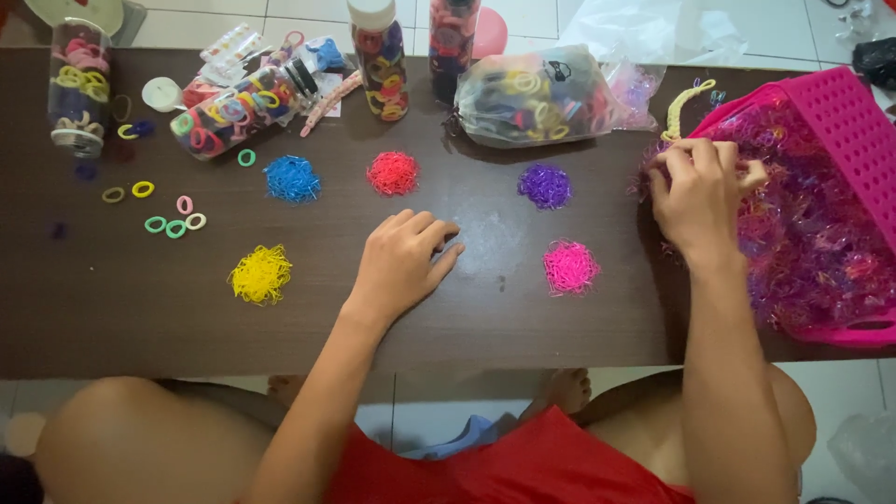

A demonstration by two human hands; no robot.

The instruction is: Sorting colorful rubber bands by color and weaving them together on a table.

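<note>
The left hand (403,261) rests palm down on the dark brown table (93,317), fingers loosely together and slightly curled, holding nothing. It lies between the yellow pile (260,274) and the pink pile (570,267) of small elastic bands.

The right hand (695,196) is at the near-left edge of the pink basket (854,131), which sits on the table's right end. Its fingers are bunched together, tips pressed down into the mixed bands (812,233) that fill the basket. Whether the fingertips pinch a band cannot be told.

Positions relative to the left hand:
- Red pile (393,173): just beyond the fingertips, apart from them.
- Blue pile (292,178): beyond and to the left, beside the red pile.
- Purple pile (545,186): beyond and to the right, above the pink pile.
- Yellow pile: to the left, well apart.
- Pink pile: to the right, near the right forearm.

At the far edge of the table:
- A clear bag (537,93) of larger hair ties lies beyond the purple pile.
- Two upright bottles (378,61) filled with hair ties stand beyond the red pile.
- A clear jar (233,107) of hair ties lies on its side beyond the blue pile.
- Another jar (75,89) stands upside down at the far-left corner.
- Loose hair ties (173,224) lie scattered left of the yellow pile.
</note>
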